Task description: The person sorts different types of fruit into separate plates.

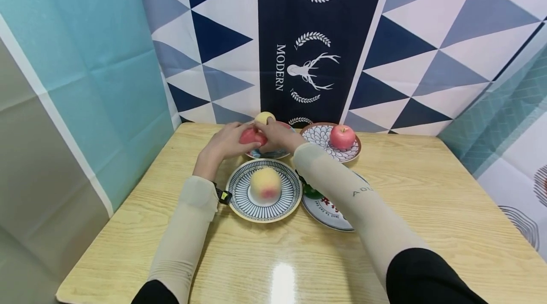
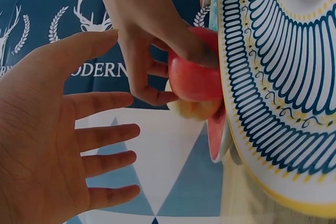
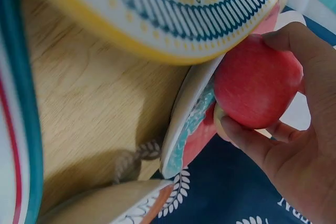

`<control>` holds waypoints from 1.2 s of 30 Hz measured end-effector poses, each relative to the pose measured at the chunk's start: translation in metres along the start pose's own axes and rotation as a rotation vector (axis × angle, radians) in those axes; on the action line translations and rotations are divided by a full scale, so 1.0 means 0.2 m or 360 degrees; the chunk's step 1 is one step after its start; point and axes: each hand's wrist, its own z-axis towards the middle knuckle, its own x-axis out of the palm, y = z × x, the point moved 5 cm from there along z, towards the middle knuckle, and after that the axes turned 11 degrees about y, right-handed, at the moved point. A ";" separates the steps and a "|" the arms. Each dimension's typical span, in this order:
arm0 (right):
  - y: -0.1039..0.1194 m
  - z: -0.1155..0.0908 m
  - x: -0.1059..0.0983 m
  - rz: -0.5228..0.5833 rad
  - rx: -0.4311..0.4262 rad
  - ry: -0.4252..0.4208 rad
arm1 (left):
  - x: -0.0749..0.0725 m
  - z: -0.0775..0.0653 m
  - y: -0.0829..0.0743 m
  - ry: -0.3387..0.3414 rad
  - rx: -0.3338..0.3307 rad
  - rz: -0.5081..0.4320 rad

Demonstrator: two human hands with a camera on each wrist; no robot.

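In the right wrist view my right hand (image 3: 291,156) grips a red apple (image 3: 257,82) between thumb and fingers. The apple is over the back plate (image 1: 273,154), and whether it touches the plate I cannot tell. My left hand (image 1: 226,142) is beside the apple on its left. In the left wrist view that left hand (image 2: 58,124) has its fingers spread, apart from the apple (image 2: 194,77). A yellow peach (image 1: 265,117) lies behind the apple, partly hidden by the right hand (image 1: 278,135).
Nearer me stands a blue-and-white striped plate (image 1: 239,199) with a yellow-pink peach (image 1: 266,184). At the back right, a brown-rimmed plate (image 1: 316,135) bears another red apple (image 1: 342,137). My right forearm partly covers a white plate (image 1: 329,216) holding something green (image 1: 312,192).
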 end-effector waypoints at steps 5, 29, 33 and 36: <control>-0.04 -0.03 0.00 0.0008 0.0077 0.0018 | 0.02 0.00 0.00 0.0015 -0.0001 -0.0014; -0.21 -0.16 -0.10 0.0046 0.0192 -0.0017 | 0.04 0.02 0.00 0.0012 0.0035 0.0012; -0.23 -0.19 -0.12 0.0038 0.0214 -0.0025 | 0.03 0.03 0.00 0.0007 0.0037 0.0013; -0.26 -0.21 -0.12 0.0047 0.0220 -0.0028 | 0.03 0.03 0.00 0.0009 0.0023 -0.0001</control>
